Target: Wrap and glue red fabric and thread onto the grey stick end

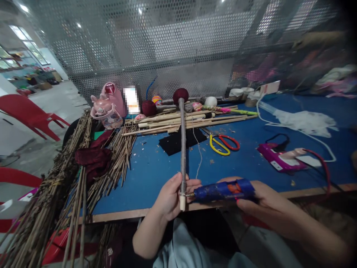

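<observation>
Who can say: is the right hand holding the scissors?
No, the right hand holds the blue glue gun while the scissors lie on the table.

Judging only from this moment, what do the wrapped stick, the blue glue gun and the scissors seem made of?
Wrapped stick: probably wood, pale and matt at its bare lower end, under a grey wrap, perhaps yarn.
Blue glue gun: likely hard plastic, with a scuffed, smudged surface and a metallic-looking tip.
Scissors: smooth yellow and red loop handles suggest plastic or coated metal.
</observation>
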A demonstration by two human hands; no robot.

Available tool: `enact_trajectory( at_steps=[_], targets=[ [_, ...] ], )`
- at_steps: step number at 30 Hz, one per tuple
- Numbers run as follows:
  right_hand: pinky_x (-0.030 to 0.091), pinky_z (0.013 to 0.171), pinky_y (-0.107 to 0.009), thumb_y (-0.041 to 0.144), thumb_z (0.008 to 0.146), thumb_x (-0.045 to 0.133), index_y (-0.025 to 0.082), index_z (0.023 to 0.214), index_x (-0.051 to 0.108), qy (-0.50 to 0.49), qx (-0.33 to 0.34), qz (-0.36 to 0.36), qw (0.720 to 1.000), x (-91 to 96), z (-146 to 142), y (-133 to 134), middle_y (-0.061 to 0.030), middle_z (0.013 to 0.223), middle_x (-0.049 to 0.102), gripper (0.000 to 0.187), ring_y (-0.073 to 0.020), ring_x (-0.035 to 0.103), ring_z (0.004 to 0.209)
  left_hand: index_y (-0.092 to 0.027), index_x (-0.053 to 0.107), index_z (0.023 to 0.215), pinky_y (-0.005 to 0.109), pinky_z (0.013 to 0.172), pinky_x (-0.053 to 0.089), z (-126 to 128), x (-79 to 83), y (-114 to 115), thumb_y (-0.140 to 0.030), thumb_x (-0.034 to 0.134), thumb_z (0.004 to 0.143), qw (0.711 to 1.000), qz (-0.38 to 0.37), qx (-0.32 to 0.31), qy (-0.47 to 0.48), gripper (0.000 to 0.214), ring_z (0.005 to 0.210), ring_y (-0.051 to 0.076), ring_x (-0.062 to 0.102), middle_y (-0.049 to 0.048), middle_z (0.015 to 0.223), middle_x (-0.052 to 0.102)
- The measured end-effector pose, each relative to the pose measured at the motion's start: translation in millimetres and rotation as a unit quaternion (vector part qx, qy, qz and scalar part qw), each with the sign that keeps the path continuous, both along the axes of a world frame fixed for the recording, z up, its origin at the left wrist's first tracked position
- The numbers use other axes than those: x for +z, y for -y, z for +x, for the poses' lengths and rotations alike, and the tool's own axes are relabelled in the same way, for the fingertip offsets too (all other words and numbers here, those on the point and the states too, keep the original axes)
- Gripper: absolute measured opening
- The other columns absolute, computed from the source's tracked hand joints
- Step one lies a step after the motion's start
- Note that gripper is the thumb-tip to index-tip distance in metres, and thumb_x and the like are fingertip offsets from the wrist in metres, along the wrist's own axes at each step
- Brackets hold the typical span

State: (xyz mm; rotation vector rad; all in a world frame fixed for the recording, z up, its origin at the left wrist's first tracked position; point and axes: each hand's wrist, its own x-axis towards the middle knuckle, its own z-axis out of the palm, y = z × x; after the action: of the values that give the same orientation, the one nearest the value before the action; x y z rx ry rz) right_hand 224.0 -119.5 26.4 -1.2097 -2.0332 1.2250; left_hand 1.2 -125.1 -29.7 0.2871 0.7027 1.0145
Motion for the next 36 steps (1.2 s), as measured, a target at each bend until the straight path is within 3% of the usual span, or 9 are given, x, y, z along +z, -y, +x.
enact_trajectory(
  at_steps=[4, 10, 36],
  targets=[
    [0.049, 0.078, -0.034, 0.041, 0.080, 0.050, 0.020, 0.110, 0.061, 0.053, 0.043, 0.019, 0.997, 4.6, -4.8, -0.1, -0.0079, 0.099, 0.067, 0.037, -0.0265, 0.061, 0.089, -0.013, 0.054, 0.087, 0.023, 0.055, 0.050, -0.3, -1.0, -0.5, -0.038, 0.052, 0.082, 1.000, 0.002, -0.007, -0.008, 0.026, 0.067, 0.017, 0.066, 0.0110, 0.086, 0.069],
    [0.049, 0.075, -0.031, 0.040, 0.082, 0.048, 0.021, 0.105, 0.063, 0.094, 0.031, 0.070, 0.993, 2.9, -4.4, -0.3, -0.0057, 0.096, 0.068, 0.034, -0.0236, 0.063, 0.085, -0.013, 0.054, 0.087, 0.027, 0.060, 0.052, -0.5, 2.3, 0.2, -0.035, 0.050, 0.084, 1.000, -0.001, -0.008, -0.003, 0.023, 0.070, 0.017, 0.066, 0.0113, 0.086, 0.069],
    [0.051, 0.075, -0.032, 0.036, 0.082, 0.048, 0.023, 0.110, 0.061, 0.086, 0.027, 0.089, 0.992, 6.6, -11.7, 0.9, -0.0053, 0.096, 0.068, 0.033, -0.0248, 0.062, 0.089, -0.013, 0.054, 0.088, 0.026, 0.058, 0.052, -1.2, 0.0, -0.2, -0.037, 0.053, 0.082, 1.000, -0.008, -0.006, 0.001, 0.025, 0.069, 0.017, 0.066, 0.0110, 0.086, 0.069]
  ],
)
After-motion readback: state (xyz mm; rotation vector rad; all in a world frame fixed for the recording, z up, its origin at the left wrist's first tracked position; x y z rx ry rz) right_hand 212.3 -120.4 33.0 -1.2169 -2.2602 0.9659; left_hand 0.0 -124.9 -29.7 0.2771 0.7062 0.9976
